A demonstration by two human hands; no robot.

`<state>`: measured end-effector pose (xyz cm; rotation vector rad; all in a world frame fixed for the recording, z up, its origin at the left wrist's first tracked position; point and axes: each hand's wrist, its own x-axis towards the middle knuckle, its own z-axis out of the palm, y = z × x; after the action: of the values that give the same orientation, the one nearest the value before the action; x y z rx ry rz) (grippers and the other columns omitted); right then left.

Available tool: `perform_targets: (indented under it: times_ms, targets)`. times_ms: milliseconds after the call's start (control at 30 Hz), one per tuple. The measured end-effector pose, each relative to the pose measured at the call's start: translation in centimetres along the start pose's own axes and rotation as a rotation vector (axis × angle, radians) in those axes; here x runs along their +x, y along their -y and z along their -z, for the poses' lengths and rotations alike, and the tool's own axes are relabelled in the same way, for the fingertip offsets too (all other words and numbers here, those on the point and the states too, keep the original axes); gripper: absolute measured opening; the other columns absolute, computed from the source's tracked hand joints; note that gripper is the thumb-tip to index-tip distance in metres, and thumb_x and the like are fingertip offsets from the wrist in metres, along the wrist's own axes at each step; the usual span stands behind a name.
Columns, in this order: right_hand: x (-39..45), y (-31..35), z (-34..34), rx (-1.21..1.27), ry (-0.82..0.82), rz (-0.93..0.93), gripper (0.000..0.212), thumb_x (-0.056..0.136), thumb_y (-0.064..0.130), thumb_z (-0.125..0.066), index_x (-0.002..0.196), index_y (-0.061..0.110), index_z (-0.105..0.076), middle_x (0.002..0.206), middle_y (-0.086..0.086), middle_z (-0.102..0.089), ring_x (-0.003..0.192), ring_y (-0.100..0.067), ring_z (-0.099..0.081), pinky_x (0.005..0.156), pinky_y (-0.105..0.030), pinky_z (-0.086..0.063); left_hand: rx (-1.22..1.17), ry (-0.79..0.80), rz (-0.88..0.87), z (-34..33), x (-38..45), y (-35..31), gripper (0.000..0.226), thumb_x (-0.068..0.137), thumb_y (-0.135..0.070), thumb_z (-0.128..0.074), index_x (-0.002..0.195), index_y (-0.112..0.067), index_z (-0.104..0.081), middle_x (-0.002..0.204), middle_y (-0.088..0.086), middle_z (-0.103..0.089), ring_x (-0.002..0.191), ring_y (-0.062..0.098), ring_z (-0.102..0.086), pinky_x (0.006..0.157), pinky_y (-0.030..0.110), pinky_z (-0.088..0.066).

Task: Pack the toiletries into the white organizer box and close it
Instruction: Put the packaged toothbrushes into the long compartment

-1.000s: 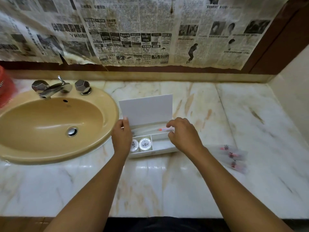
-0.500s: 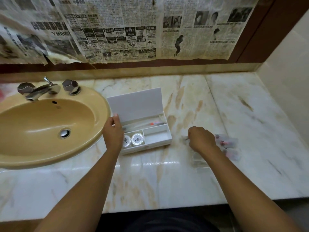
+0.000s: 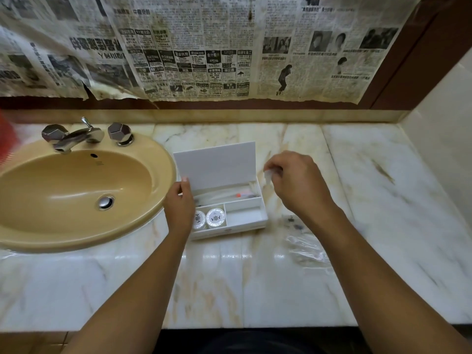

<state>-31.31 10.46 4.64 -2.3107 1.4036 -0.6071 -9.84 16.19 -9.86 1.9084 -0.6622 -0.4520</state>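
The white organizer box (image 3: 245,217) stands open on the marble counter, its lid (image 3: 217,164) upright. Two round white soaps (image 3: 215,217) lie in its front left compartment, and a wrapped toothbrush with an orange tip (image 3: 237,194) lies in the long back compartment. My left hand (image 3: 180,208) holds the box's left edge by the lid. My right hand (image 3: 296,182) hovers just right of the box, pinching a small clear-wrapped item (image 3: 268,176) that is blurred. Clear plastic packets (image 3: 304,241) lie on the counter to the right, partly under my right forearm.
A tan sink (image 3: 76,195) with a chrome tap (image 3: 74,136) fills the left side, its rim touching the box's left. Newspaper (image 3: 204,47) covers the wall behind. A side wall (image 3: 447,129) bounds the counter on the right. A blurred red object (image 3: 5,139) sits at far left.
My right hand went from the box to the packets on the right, then came back toward the box holding a small wrapped item. My left hand stayed on the box.
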Motion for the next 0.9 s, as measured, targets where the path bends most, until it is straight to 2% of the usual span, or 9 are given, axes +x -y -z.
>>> perform_targets:
  times_ms: [167,267,367,433,533,600,733,833,900]
  targets:
    - [1.2,4.5,0.8,0.299,-0.125,0.185,0.021,0.082,-0.003,-0.058,0.088,0.011,-0.073,0.088,-0.001,-0.069,0.082,-0.013,-0.062,0.076,-0.031,-0.055,-0.014,-0.002,0.01,0.1,0.0,-0.1,0.046,0.104,-0.04,-0.041,0.071,-0.008,-0.046,0.064,0.0,-0.041,0.051,0.003,-0.039,0.047,0.012,-0.031]
    - [2.1,5.5,-1.1,0.343,-0.111,0.241,0.022,0.08,-0.006,-0.058,0.087,0.009,-0.072,0.088,-0.002,-0.068,0.08,-0.015,-0.062,0.074,-0.035,-0.055,-0.02,-0.001,0.011,0.1,0.0,0.0,0.047,0.103,-0.041,-0.041,0.072,-0.007,-0.048,0.065,0.002,-0.044,0.053,0.004,-0.04,0.048,0.013,-0.032]
    - [3.0,5.5,-4.2,0.294,-0.035,0.273,0.022,0.081,-0.004,-0.056,0.092,0.008,-0.07,0.089,-0.004,-0.07,0.081,-0.019,-0.064,0.074,-0.037,-0.054,-0.029,0.0,0.015,0.0,0.1,0.0,0.049,0.103,-0.044,-0.041,0.077,-0.003,-0.053,0.07,0.011,-0.051,0.059,0.01,-0.042,0.054,0.024,-0.036]
    - [3.4,5.1,-6.6,0.253,0.045,0.259,0.021,0.082,-0.002,-0.056,0.096,0.009,-0.069,0.089,-0.006,-0.071,0.083,-0.023,-0.065,0.073,-0.036,-0.054,-0.041,0.002,0.024,-0.1,0.2,0.0,0.046,0.102,-0.042,-0.042,0.076,-0.007,-0.054,0.069,0.008,-0.054,0.061,0.013,-0.045,0.056,0.028,-0.037]
    - [3.8,3.9,-10.4,0.084,0.184,0.235,0.017,0.083,0.002,-0.056,0.091,0.009,-0.069,0.086,-0.009,-0.071,0.084,-0.029,-0.063,0.07,-0.037,-0.052,-0.058,-0.002,0.009,0.1,0.1,0.0,0.025,0.1,-0.023,-0.048,0.079,-0.017,-0.059,0.07,-0.001,-0.058,0.062,0.01,-0.051,0.057,0.025,-0.041]
    - [3.5,3.0,-12.3,-0.01,0.281,0.2,0.02,0.086,0.004,-0.054,0.092,0.011,-0.072,0.089,-0.007,-0.069,0.09,-0.026,-0.06,0.07,-0.035,-0.05,-0.073,0.012,-0.028,0.2,0.0,0.0,0.022,0.1,-0.017,-0.051,0.081,-0.018,-0.061,0.073,-0.004,-0.06,0.064,0.005,-0.053,0.058,0.019,-0.042]
    - [3.0,2.0,-13.9,-0.147,0.279,0.176,0.025,0.09,0.003,-0.053,0.1,0.014,-0.073,0.094,-0.004,-0.061,0.092,-0.022,-0.056,0.06,-0.028,-0.036,-0.131,0.024,0.055,0.0,0.2,0.0,0.035,0.103,-0.033,-0.047,0.084,-0.011,-0.067,0.076,0.001,-0.064,0.065,0.008,-0.05,0.06,0.024,-0.039]
    - [3.4,3.4,-12.7,-0.205,0.285,0.187,0.022,0.082,-0.01,-0.049,0.088,0.002,-0.066,0.082,-0.006,-0.05,0.079,-0.024,-0.052,0.061,-0.029,-0.035,-0.162,0.023,0.061,0.0,0.4,-0.1,0.026,0.1,-0.024,-0.049,0.087,-0.019,-0.071,0.086,-0.002,-0.07,0.076,0.01,-0.059,0.068,0.023,-0.044]
    - [4.0,4.2,-12.0,-0.232,0.293,0.185,0.02,0.082,-0.012,-0.048,0.082,0.005,-0.06,0.074,-0.006,-0.041,0.073,-0.024,-0.044,0.063,-0.03,-0.036,-0.168,0.019,0.07,0.0,0.5,0.1,0.026,0.098,-0.018,-0.048,0.089,-0.019,-0.072,0.091,0.002,-0.071,0.084,0.015,-0.062,0.073,0.025,-0.046]
